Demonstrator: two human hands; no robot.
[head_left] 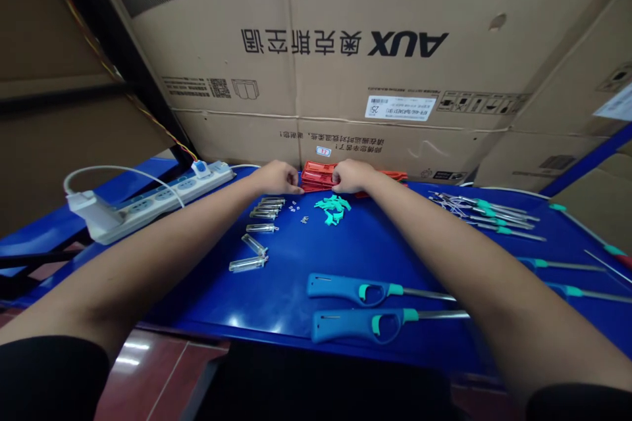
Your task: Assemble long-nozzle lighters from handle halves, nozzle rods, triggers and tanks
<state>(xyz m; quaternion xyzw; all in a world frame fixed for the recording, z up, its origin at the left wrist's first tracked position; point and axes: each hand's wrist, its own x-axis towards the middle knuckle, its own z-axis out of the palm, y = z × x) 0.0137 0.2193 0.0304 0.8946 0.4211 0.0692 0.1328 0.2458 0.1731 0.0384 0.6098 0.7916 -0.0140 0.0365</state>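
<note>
Red plastic lighter shells [316, 177] lie stacked at the back of the blue table, against the cardboard. My left hand [280, 177] is closed at their left end, its fingertips pinching the edge of a shell. Curled over the right part of the same stack is my right hand [351, 175], its thumb and fingers on the red plastic; the exact grip is partly hidden. Small turquoise triggers [334, 208] sit in a heap just in front. Clear fuel tanks [261, 228] lie in a column nearer my left forearm, with tiny metal parts [305, 219] between.
Blue long-nosed lighters [340, 288] lie along the front edge, partly under my right forearm. Metal lighter tubes [503, 210] with turquoise collars are at right. A white power strip [162, 200] stands at left. A large cardboard sheet [320, 99] walls off the back.
</note>
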